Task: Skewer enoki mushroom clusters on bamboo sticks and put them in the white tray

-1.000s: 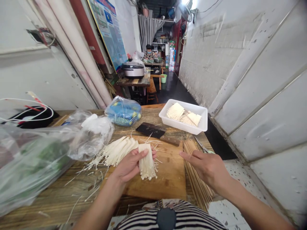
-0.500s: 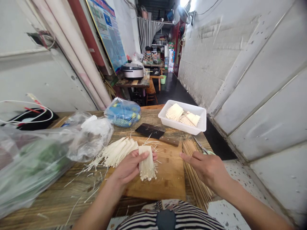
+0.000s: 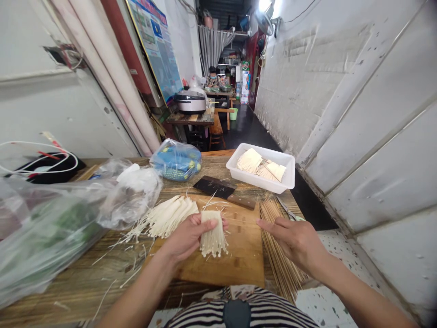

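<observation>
My left hand is closed around a flat bunch of enoki mushrooms, thumb on top and caps toward me, above the wooden cutting board. My right hand is pinched shut on a thin bamboo skewer, which runs level toward the right side of the bunch. Whether its tip is inside the mushrooms is too fine to tell. More enoki bunches lie fanned on the board's left side. Beneath my right hand is a pile of bamboo skewers.
A cleaver lies across the board's far edge. Behind it stands a white plastic tub with skewered enoki. Scissors lie beyond the skewers. Plastic bags and a blue bagged bundle sit left. A person is far back.
The view has shifted slightly. My left hand has brought the enoki bunch a little to the right, closer to the skewer. My right hand has barely moved.
</observation>
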Demonstrator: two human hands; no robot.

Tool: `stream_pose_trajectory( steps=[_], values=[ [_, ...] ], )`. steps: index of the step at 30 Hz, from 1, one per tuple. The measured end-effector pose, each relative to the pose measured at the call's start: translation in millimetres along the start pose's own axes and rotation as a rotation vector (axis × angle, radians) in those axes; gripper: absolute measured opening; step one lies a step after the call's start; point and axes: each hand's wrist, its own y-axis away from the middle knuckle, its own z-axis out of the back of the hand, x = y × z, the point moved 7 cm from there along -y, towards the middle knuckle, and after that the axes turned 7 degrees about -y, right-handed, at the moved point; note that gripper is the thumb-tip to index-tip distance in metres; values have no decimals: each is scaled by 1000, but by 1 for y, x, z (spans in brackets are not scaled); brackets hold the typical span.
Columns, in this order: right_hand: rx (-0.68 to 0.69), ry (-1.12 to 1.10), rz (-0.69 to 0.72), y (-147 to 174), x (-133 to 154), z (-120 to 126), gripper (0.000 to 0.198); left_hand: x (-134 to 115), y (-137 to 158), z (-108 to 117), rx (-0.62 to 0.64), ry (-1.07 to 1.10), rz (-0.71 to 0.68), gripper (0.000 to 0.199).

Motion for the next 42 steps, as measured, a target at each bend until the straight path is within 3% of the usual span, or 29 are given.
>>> stream_pose_trajectory(
  steps=[14, 20, 28, 40, 42],
  values=[
    [4, -211, 18, -11, 5, -2, 32, -6, 3, -20, 64, -79, -59, 41],
    [-83, -355, -6, -10, 5, 6, 34, -21, 16, -20, -8, -210, -257, 47],
    [-25, -363, 19, -9, 12, 15, 40, -42, 32, -25, -73, -443, -445, 22],
    [35, -296, 67, -9, 19, 22, 45, -44, 40, -34, -6, -370, -397, 17],
    [33, -297, 77, -11, 21, 23, 45, -43, 41, -35, -11, -280, -368, 15]
  ],
)
